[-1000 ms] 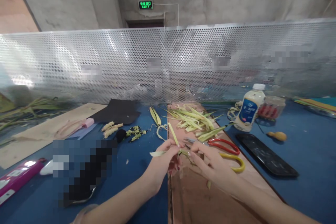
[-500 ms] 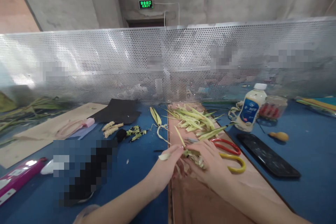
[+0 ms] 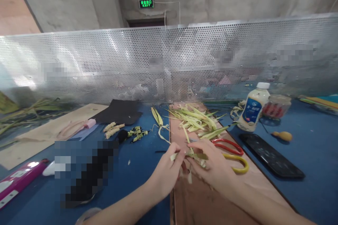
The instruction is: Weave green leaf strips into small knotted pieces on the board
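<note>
Leaf strip (image 3: 194, 155): pale green, stretched between two hands above the brown board (image 3: 211, 204), toward the desk's near edge at its middle.
Desk (image 3: 314, 147): blue-topped; a pink tube (image 3: 18, 179) lies at its near left corner, and a black cloth (image 3: 118, 111) sits toward the far edge.
Left hand (image 3: 169, 170): thumb and fingertips closed on the strip's left end.
Right hand (image 3: 212, 168): fingers curled down and gripping the strip's right part.
Cut leaves (image 3: 196, 117): heaped at the board's far end.
Scissors (image 3: 233, 153): red and yellow handles, just beside the right hand.
Bottle (image 3: 254, 107): upright near the far edge, with a black tray (image 3: 271, 154) to the right of the board.
Room: a perforated metal screen (image 3: 105, 66) along the far edge, a concrete wall behind it, and a lit green exit sign (image 3: 146, 4).
Hard to make out: a pixelated patch (image 3: 81, 168) covers the near left; whatever lies behind the screen is blurred.
</note>
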Demonstrator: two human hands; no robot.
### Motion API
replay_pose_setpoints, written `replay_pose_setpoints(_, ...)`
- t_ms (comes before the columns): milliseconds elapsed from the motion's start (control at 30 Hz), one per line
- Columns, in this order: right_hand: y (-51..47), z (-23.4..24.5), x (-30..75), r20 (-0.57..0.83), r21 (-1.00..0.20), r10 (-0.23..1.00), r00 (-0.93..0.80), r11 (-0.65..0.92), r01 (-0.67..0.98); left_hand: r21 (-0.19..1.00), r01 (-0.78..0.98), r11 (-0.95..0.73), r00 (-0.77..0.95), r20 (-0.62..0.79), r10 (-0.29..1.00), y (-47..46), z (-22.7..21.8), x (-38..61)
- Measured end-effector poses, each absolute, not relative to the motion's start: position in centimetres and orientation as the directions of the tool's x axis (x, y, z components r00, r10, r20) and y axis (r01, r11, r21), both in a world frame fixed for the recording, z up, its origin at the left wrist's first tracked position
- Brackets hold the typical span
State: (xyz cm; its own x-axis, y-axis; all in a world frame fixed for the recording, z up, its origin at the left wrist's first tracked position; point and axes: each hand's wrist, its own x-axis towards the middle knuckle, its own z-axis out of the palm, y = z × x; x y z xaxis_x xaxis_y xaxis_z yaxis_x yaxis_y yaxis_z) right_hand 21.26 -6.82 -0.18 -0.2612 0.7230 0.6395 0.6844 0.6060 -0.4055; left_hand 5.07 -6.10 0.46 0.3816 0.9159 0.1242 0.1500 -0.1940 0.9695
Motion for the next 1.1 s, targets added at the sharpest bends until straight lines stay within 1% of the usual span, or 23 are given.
replay_pose_setpoints(100, -6.94, 0.31, 21.05, 0.581, -0.465, 0.759, -0.294, 0.606, 0.645, 0.949, 0.177, -0.261, 0.403, 0.172, 0.899, -6.31, 0.95, 4.99)
replay_pose_setpoints(267, -6.86, 0.41, 20.79, 0.562, -0.521, 0.770, -0.301, 0.612, 0.595, 0.941, 0.197, -0.274, 0.414, 0.173, 0.894, -6.24, 1.10, 4.90)
replay_pose_setpoints(433, -6.89, 0.06, 20.83, 0.548, -0.548, 0.801, -0.241, 0.561, 0.620, 0.934, 0.231, -0.273, 0.392, 0.167, 0.905, -6.14, 0.83, 4.83)
replay_pose_setpoints(633, -7.15, 0.02, 20.75, 0.587, -0.548, 0.783, -0.203, 0.570, 0.612, 0.924, 0.256, -0.284, 0.377, 0.175, 0.909, -6.29, 0.91, 4.89)
replay_pose_setpoints(800, -7.31, 0.13, 20.70, 0.577, -0.573, 0.795, -0.188, 0.558, 0.600, 0.923, 0.279, -0.264, 0.341, 0.162, 0.926, -6.50, 1.14, 4.97)
replay_pose_setpoints(900, -7.37, 0.18, 20.74, 0.587, -0.586, 0.793, -0.166, 0.557, 0.589, 0.939, 0.245, -0.242, 0.324, 0.156, 0.933, -6.57, 1.13, 5.03)
replay_pose_setpoints(1100, -7.44, 0.57, 20.86, 0.576, -0.613, 0.798, -0.174, 0.563, 0.554, 0.983, 0.115, -0.143, 0.326, 0.099, 0.940, -6.44, 0.98, 5.22)
